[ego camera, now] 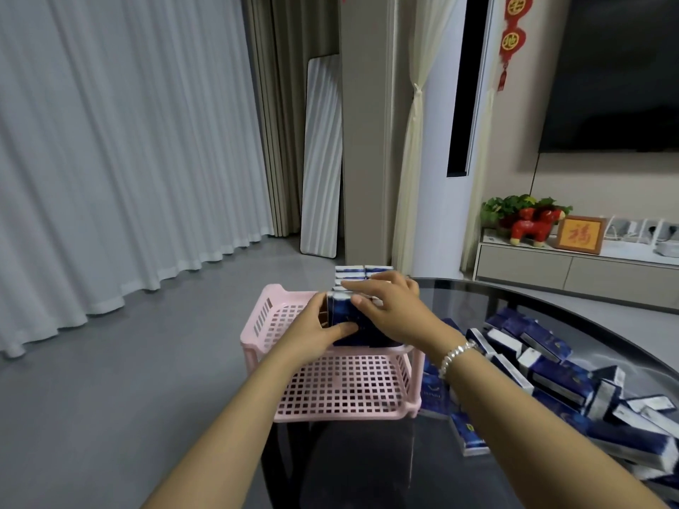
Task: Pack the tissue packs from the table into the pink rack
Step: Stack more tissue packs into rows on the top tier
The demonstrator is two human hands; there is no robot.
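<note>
A person's left hand and right hand together grasp a dark blue tissue pack, fingers curled round it, setting it into the upper tier of a pink rack at the table's left edge. A row of packed tissue packs already stands at the tier's far end. Many loose tissue packs remain heaped on the table to the right, so most of the job seems left.
</note>
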